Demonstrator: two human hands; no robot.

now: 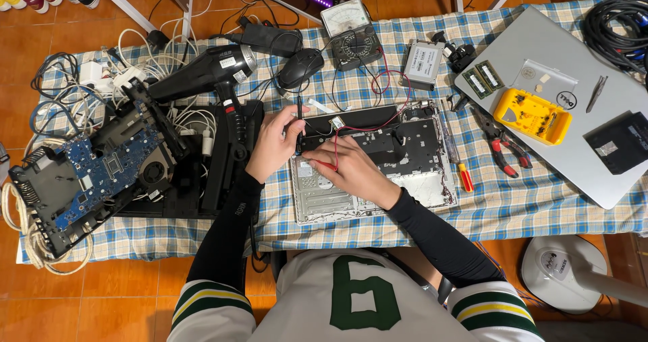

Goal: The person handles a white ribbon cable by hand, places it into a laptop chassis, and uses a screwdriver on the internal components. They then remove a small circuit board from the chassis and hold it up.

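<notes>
An opened laptop chassis (405,180) lies on the checked tablecloth in front of me. My left hand (273,143) holds a black test probe (299,112) upright at the chassis's upper left corner. My right hand (351,170) rests on the chassis and grips a red test probe (324,164), pointing left. Red and black leads (385,86) run from the probes back to an analogue multimeter (351,35) at the table's far edge.
A black hair dryer (202,72), a mouse (300,65), a blue circuit board (101,173) and cable tangles lie left. A drive (423,62), memory sticks (482,79), a yellow tool case (532,116), pliers (503,150), a screwdriver (462,173) and a closed silver laptop (574,160) lie right.
</notes>
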